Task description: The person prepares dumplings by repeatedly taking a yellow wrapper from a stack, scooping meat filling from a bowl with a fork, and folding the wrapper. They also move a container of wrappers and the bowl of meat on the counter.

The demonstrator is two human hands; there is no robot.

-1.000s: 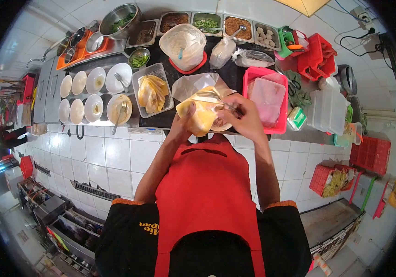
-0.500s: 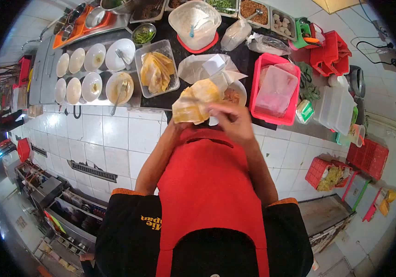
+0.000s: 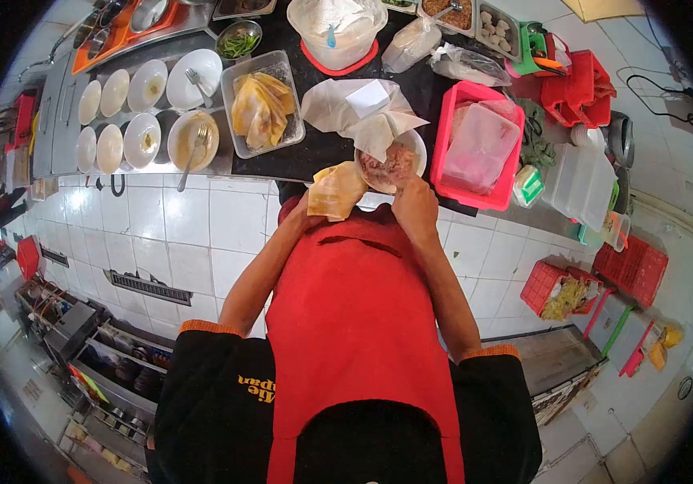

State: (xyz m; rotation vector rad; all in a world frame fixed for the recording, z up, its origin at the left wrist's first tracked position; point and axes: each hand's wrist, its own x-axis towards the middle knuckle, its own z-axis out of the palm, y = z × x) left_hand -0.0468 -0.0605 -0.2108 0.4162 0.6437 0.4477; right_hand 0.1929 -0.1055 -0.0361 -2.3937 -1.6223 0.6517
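Near the counter's front edge, my left hand is closed on a yellow, floury wonton wrapper, its fingers mostly hidden beneath the sheet. My right hand has its fingers closed together at the near rim of a white bowl. Whatever those fingers hold, if anything, cannot be made out. Pinkish minced meat fills the bowl. A sheet of pale paper overhangs its far side. More yellow wrappers lie folded in a clear plastic tray beyond my left hand.
Several white bowls stand in rows at left, two with forks. A white tub sits behind the paper. To the right is a pink basket with a plastic box. Red crates stand farther right.
My right hand has moved from the wrapper down to the bowl's rim. The wrapper has lowered toward my apron in my left hand, uncovering more of the meat bowl. The camera view has shifted slightly.
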